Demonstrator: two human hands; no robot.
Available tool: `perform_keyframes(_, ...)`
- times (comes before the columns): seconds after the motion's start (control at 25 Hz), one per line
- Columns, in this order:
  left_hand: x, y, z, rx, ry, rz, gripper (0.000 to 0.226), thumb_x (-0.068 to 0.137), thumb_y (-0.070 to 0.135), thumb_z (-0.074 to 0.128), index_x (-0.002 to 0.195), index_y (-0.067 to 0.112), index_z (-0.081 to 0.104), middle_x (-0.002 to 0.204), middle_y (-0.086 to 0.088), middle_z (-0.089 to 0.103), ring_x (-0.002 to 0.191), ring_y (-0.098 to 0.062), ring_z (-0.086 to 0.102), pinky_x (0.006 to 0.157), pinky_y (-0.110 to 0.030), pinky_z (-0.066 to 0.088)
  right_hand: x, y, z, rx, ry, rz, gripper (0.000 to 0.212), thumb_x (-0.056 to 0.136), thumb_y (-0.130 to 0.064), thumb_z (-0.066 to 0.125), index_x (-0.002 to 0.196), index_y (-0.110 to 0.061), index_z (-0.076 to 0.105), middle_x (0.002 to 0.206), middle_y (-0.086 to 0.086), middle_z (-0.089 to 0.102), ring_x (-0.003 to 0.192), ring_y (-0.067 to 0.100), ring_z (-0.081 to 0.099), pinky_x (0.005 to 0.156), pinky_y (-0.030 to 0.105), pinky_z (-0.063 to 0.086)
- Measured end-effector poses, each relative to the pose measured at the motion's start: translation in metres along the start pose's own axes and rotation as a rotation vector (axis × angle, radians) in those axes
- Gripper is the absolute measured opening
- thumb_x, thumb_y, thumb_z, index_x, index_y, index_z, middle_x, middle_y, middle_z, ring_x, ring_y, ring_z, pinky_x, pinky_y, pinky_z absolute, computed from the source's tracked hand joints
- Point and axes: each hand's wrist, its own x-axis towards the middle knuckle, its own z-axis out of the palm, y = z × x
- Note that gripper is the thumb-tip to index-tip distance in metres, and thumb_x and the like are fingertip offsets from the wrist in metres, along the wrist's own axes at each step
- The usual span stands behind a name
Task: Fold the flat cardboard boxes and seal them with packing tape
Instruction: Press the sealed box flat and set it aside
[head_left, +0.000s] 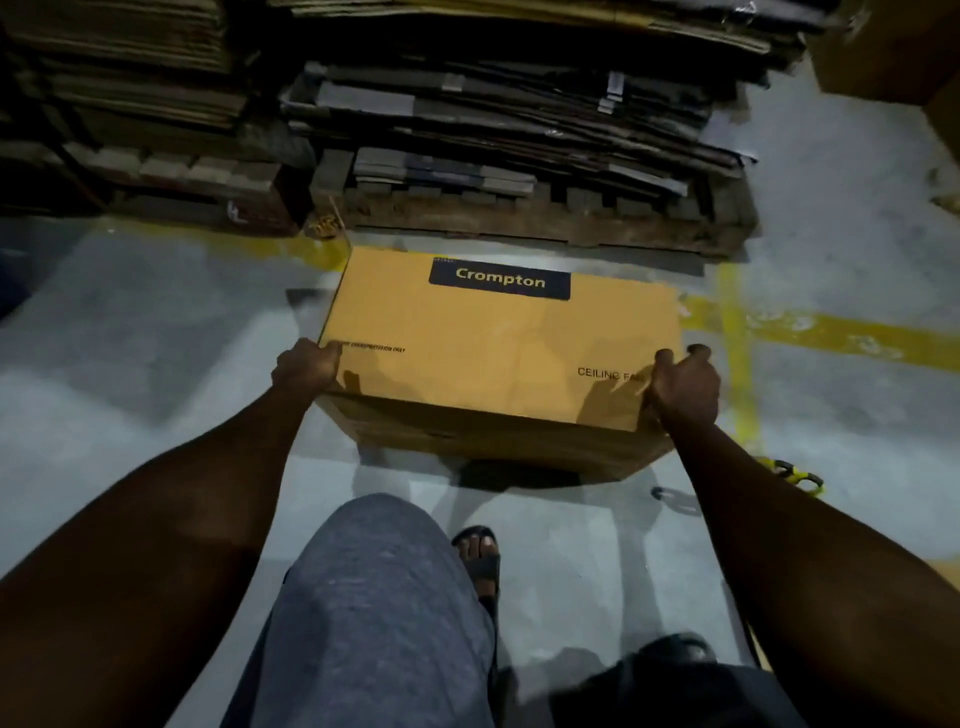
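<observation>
Crompton ceiling-fan box (498, 343) spans between both hands, long axis left-right | left hand (307, 365) clasps its left edge | right hand (683, 385) clasps its right edge, equally near

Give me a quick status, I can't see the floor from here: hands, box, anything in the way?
Left hand and right hand gripping the box at its near corners. Box formed, printed face up. Tape dispenser on floor at right; pallet just beyond.

Head-worn view, facing forward and down, floor (156, 322) close below
</observation>
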Motion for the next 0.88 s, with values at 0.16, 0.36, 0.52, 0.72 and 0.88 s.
perform_keyframes(0.16,0.022,0.021,0.014,0.083,-0.043,0.064,0.058,0.091,0.050,0.049,0.131,0.009,0.045,0.123,-0.023,0.053,0.110,-0.042,0.053,0.091,-0.046,0.048,0.022,-0.011,0.023,-0.225,-0.130,0.051,0.060,0.093,-0.044,0.051,0.137,-0.006,0.038,0.139,0.025,0.042,0.128,0.044,0.037,0.102,0.051,0.033)
perform_keyframes(0.36,0.055,0.051,0.022,-0.346,-0.033,-0.012,0.049,0.090,0.041,0.054,0.130,0.013,0.046,0.119,-0.015,0.055,0.102,-0.034,0.054,0.081,-0.040,0.045,0.063,0.000,0.043,-0.021,-0.144,0.226,0.069,0.091,-0.050,0.048,0.139,-0.002,0.034,0.139,0.025,0.043,0.126,0.044,0.042,0.104,0.050,0.036)
perform_keyframes(0.52,0.062,0.053,0.021,-0.455,-0.018,-0.050,0.055,0.073,0.055,0.053,0.118,0.022,0.054,0.124,-0.012,0.052,0.108,-0.034,0.050,0.094,-0.052,0.044,0.067,-0.001,0.047,0.042,0.003,0.291,0.078,0.082,-0.062,0.044,0.133,-0.004,0.045,0.135,0.018,0.050,0.122,0.041,0.047,0.102,0.051,0.039)
perform_keyframes(0.72,0.054,0.075,-0.006,-0.794,0.140,0.055,0.016,0.072,0.040,0.053,0.082,0.028,0.056,0.123,-0.013,0.056,0.110,-0.031,0.055,0.096,-0.053,0.046,0.065,-0.022,0.028,0.240,0.202,0.184,0.053,0.096,-0.040,0.040,0.134,-0.005,0.046,0.137,0.017,0.050,0.127,0.034,0.046,0.104,0.047,0.034)
perform_keyframes(0.88,0.034,0.042,-0.007,-0.769,0.154,0.097,0.048,0.080,0.048,0.040,0.116,0.022,0.059,0.118,-0.009,0.062,0.102,-0.025,0.060,0.093,-0.049,0.050,0.047,0.000,0.011,0.456,0.097,0.177,0.044,0.100,-0.030,0.030,0.132,-0.005,0.046,0.135,0.021,0.051,0.122,0.034,0.051,0.097,0.037,0.038)
